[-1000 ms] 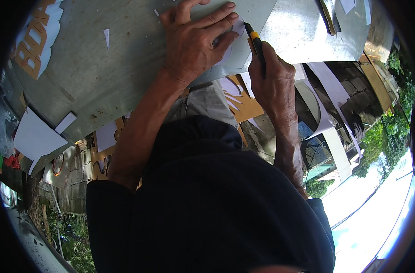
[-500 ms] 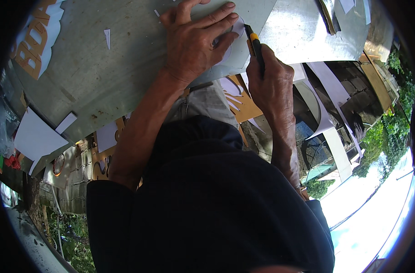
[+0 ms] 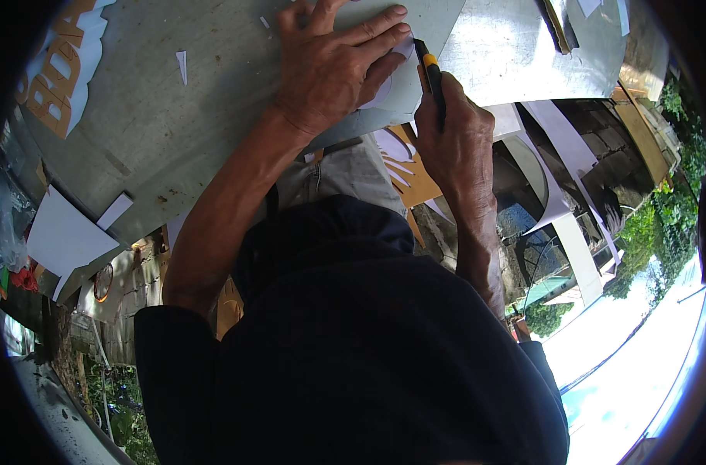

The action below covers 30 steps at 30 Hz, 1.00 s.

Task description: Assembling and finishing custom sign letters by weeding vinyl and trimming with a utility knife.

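Note:
My left hand [image 3: 329,74] lies with its fingers spread, pressing on a pale sheet [image 3: 429,19] at the top of the view. Under its fingers a whitish curved piece [image 3: 380,94] shows only in part. My right hand [image 3: 455,132] is wrapped round a black and yellow utility knife [image 3: 432,71]. The knife's tip points away from me and meets the sheet just right of my left fingertips. Whether the blade is cutting in, I cannot tell.
The grey metal tabletop [image 3: 167,132] carries a small white sliver [image 3: 182,67]. Brown cut-out letters [image 3: 58,77] lie at the far left, a white offcut [image 3: 66,236] near the left edge. Cut sheets [image 3: 558,143] hang or lie below the table at right.
My right hand and the knife have shifted slightly left and away from me. My left forearm has swung a little outward to the left, while its hand stays pressed on the sheet.

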Each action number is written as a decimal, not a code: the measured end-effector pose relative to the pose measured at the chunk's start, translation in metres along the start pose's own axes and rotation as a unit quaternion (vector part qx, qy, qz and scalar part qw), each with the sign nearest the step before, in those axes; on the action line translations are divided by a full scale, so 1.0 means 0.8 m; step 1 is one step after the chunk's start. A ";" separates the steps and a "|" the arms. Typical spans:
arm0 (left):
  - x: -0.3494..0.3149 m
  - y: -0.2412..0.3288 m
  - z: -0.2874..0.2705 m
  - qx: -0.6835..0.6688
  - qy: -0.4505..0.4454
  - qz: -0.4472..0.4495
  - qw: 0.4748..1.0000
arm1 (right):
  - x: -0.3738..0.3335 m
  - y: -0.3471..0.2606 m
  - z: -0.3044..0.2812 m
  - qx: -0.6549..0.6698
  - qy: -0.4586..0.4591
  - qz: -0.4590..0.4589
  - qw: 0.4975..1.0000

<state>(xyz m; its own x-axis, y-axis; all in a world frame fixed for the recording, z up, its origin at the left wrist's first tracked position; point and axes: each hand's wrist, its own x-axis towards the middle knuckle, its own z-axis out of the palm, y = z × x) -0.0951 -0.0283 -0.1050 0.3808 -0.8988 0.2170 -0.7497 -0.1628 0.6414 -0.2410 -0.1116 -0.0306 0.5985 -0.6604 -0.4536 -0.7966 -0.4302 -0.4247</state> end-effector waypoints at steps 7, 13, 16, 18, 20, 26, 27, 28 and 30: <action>0.000 0.003 0.003 0.017 0.018 0.004 1.000 | -0.005 0.000 0.013 0.028 0.037 -0.013 0.999; -0.006 -0.001 0.013 -0.017 0.053 -0.004 0.998 | -0.007 -0.006 0.014 0.028 0.044 -0.005 0.999; -0.006 0.001 0.011 -0.022 0.050 -0.008 0.998 | -0.009 -0.003 0.015 0.027 0.045 -0.002 0.999; -0.003 0.002 0.004 0.003 0.022 -0.009 1.000 | -0.008 -0.004 0.017 0.032 0.048 -0.008 0.998; -0.004 -0.001 0.011 -0.009 0.039 -0.010 0.999 | -0.008 -0.006 0.017 0.034 0.047 -0.005 0.998; -0.006 0.001 0.014 0.033 0.047 0.000 0.998 | -0.013 -0.007 0.019 0.030 0.050 0.009 0.998; -0.009 -0.001 0.019 0.060 0.056 0.007 0.997 | -0.013 -0.008 0.020 0.026 0.050 0.011 0.998; -0.013 -0.004 0.023 0.060 0.057 0.007 0.997 | -0.013 -0.010 0.019 0.026 0.051 0.010 0.998; -0.013 -0.006 0.024 0.050 0.052 0.004 0.997 | -0.012 -0.011 0.021 0.028 0.044 0.026 0.998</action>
<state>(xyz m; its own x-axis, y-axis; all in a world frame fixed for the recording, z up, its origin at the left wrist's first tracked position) -0.1061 -0.0258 -0.1248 0.4250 -0.8542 0.2996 -0.8012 -0.2009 0.5636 -0.2388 -0.0912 -0.0354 0.5444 -0.7335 -0.4070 -0.8190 -0.3600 -0.4469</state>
